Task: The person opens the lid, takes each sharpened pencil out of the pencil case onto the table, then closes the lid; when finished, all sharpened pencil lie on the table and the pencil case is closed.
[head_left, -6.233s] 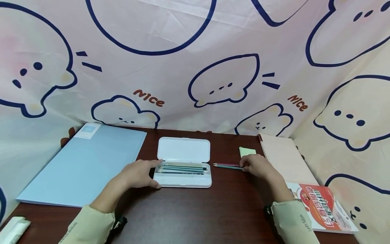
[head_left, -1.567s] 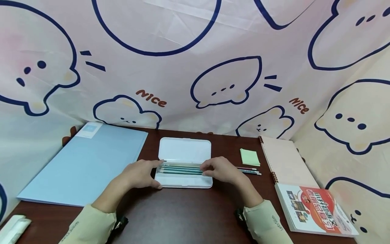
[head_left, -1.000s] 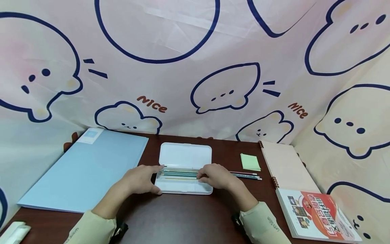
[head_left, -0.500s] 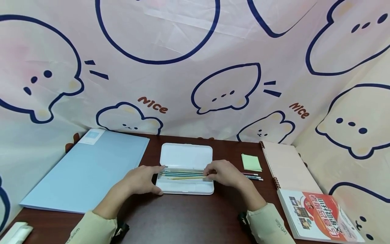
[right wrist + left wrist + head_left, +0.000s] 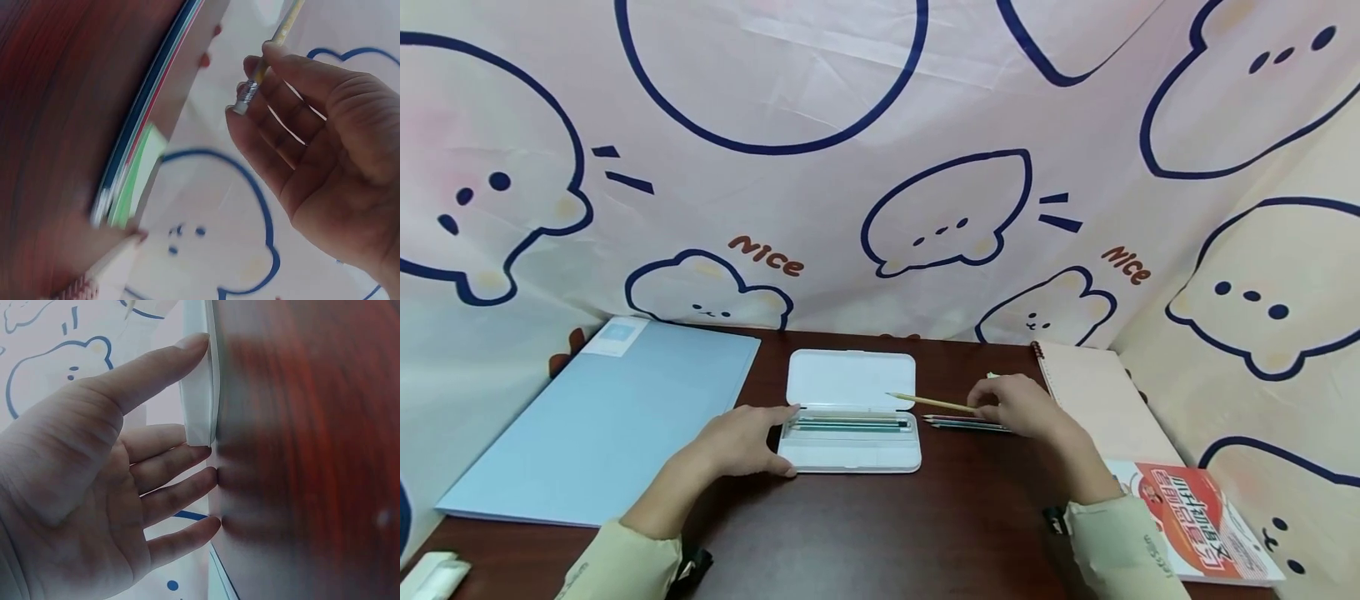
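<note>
An open white pencil case [image 5: 850, 463] lies on the table, lid back, with several green pencils [image 5: 850, 425] inside. My left hand [image 5: 741, 437] holds its left end, thumb at the front corner and fingers toward the hinge side. In the left wrist view the thumb [image 5: 181, 356] lies against the case's side [image 5: 199, 394]. My right hand [image 5: 1018, 406] pinches a yellow pencil [image 5: 932, 402] near its eraser end, raised above the table, its tip pointing left over the lid. Below it several loose pencils [image 5: 962, 423] lie on the table, partly covered by that hand.
Pale green sticky notes [image 5: 992, 375] are mostly hidden behind my right hand. A blue folder [image 5: 602, 417] lies left. At right are a spiral notebook [image 5: 1105, 400] and a red-and-white book [image 5: 1195, 521]. A small white packet [image 5: 433, 575] sits front left. Patterned cloth encloses the table.
The right hand has taken the yellow pencil out of the case and carried it right, above the loose pencils. The left hand has stayed on the case.
</note>
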{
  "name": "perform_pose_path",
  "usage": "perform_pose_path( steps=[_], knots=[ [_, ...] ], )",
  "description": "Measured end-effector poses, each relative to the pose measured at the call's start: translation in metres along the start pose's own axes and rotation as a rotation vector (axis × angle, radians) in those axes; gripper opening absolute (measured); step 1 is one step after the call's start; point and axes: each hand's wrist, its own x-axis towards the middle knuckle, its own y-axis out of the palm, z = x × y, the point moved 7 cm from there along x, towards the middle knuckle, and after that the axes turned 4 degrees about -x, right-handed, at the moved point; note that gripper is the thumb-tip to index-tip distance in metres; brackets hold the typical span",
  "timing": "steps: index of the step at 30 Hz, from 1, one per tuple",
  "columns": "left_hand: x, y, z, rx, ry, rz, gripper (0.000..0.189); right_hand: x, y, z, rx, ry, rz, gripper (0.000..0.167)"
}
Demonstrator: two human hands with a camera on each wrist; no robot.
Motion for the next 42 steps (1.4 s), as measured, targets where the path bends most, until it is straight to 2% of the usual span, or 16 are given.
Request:
perform_pose_path(
  steps=[8,15,23,30,35,38,42],
  knots=[
    [0.001,0.0,0.001,-0.001,0.001,0.005,0.09,-0.023,-0.002,-0.036,-0.089,0.025,0.08,0.011],
    [-0.001,0.0,0.001,-0.002,0.009,0.012,0.091,-0.036,0.012,-0.055,-0.072,0.079,0.124,0.018],
    [0.001,0.001,0.001,-0.002,0.014,0.006,0.091,-0.034,0.016,-0.062,-0.092,0.07,0.101,0.017],
    [0.002,-0.001,-0.002,-0.004,0.021,0.004,0.09,-0.033,0.015,-0.069,-0.165,0.122,0.081,0.017],
    [0.001,-0.002,-0.002,0.003,0.02,0.005,0.09,-0.03,0.009,-0.065,-0.193,0.131,0.012,0.008],
    [0.0,-0.003,-0.001,-0.001,0.022,0.003,0.09,-0.022,0.007,-0.051,-0.124,0.086,-0.045,0.002],
    [-0.001,-0.002,-0.002,-0.008,0.028,0.004,0.09,-0.009,0.015,-0.019,0.027,0.005,-0.073,0.01]
  ],
)
